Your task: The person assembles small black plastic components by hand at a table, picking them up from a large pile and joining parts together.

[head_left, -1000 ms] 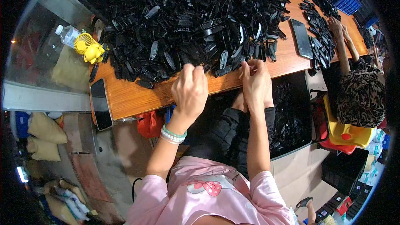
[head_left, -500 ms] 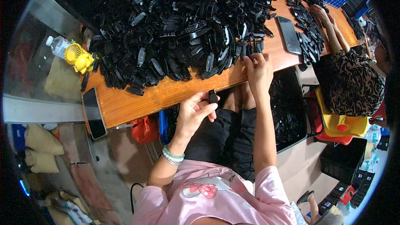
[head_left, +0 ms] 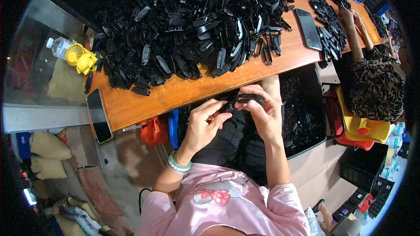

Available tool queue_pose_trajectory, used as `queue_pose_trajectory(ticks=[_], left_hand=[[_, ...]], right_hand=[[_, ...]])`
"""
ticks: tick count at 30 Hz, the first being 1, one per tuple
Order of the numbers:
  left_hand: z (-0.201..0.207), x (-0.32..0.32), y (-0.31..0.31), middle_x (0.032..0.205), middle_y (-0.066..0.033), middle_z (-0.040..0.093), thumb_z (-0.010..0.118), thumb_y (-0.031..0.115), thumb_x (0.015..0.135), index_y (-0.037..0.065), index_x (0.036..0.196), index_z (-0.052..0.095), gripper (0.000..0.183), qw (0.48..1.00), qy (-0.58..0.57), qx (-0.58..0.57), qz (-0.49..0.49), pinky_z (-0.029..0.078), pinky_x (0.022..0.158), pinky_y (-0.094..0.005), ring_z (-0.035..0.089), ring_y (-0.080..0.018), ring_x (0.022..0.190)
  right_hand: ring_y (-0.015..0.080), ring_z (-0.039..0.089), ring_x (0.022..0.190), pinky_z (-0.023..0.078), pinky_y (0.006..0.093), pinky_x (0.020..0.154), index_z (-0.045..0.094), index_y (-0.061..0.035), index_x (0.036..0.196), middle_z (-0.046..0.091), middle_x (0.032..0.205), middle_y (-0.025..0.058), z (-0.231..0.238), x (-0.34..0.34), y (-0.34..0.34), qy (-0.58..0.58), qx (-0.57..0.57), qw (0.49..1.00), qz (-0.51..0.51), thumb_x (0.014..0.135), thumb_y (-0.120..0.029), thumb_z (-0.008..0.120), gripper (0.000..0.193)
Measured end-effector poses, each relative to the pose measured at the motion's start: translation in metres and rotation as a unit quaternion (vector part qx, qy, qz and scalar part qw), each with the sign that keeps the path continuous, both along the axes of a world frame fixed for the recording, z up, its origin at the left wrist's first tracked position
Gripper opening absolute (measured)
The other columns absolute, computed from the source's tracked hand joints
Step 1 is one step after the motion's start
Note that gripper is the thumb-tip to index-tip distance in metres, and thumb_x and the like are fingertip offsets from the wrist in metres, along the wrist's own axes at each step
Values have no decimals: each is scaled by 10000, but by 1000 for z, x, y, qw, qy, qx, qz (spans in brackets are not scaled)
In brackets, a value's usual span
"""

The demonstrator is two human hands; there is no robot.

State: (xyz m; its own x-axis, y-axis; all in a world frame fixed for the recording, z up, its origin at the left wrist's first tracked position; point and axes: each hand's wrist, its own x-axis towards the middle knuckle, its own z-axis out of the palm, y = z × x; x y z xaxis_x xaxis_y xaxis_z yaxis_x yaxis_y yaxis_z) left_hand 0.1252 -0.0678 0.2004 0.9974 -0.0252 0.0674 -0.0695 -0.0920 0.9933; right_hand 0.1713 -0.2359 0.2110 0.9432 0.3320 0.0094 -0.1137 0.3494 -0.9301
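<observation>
black rounded piece [head_left: 251,98], pinched by right hand [head_left: 267,114] near front edge of wood-grain table [head_left: 175,94]; left hand [head_left: 203,124], grasp unclear.

No readable text or numbers anywhere

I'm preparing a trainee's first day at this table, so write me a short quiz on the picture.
1. Which hand holds the black oval part?
2. True or false: the yellow fan stands left of the heap of black parts.
3. Fill in: the bracelets circle the person's ____ wrist.

Key: 1. The right hand. 2. True. 3. Left.
</observation>
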Motion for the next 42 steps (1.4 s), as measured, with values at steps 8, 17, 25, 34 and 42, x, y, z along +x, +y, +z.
queue_pose_trajectory(ticks=[8,17,25,34,42], left_hand=[[10,-7,9,843,-83,575,649,28,818,-102,1021,602,245,999,-24,35,13,405,483,-217,509,-95,546],[17,-9,13,833,-107,590,653,13,806,-89,1002,609,226,987,-103,118,34,413,488,-229,520,-111,548],[28,-9,12,828,-178,563,651,18,800,-90,978,583,219,979,-100,174,28,461,575,-324,594,-273,680],[16,-11,17,912,-45,595,663,117,839,-28,1068,642,272,997,15,-70,29,414,526,-172,542,-70,622],[10,46,14,897,-134,608,690,145,796,-41,983,623,272,951,-193,230,74,468,528,-280,600,-193,672]], right_hand=[[191,537,943,424,297,848,602,44,1088,567,993,98,-6,-13,-4,-86,-123,987,57,849,-63,596,262],[342,527,778,444,365,699,446,17,1273,500,877,181,3,-16,2,-276,-316,904,86,829,27,532,453],[353,547,770,464,376,682,467,9,1255,513,898,190,2,-21,12,-334,-326,882,65,785,66,563,483],[161,566,797,477,271,671,599,31,979,564,916,90,-9,-26,21,-114,-88,990,-10,764,1,680,232],[187,584,706,482,284,677,620,36,979,579,871,121,-22,-15,16,-182,-259,948,25,726,-14,710,273]])
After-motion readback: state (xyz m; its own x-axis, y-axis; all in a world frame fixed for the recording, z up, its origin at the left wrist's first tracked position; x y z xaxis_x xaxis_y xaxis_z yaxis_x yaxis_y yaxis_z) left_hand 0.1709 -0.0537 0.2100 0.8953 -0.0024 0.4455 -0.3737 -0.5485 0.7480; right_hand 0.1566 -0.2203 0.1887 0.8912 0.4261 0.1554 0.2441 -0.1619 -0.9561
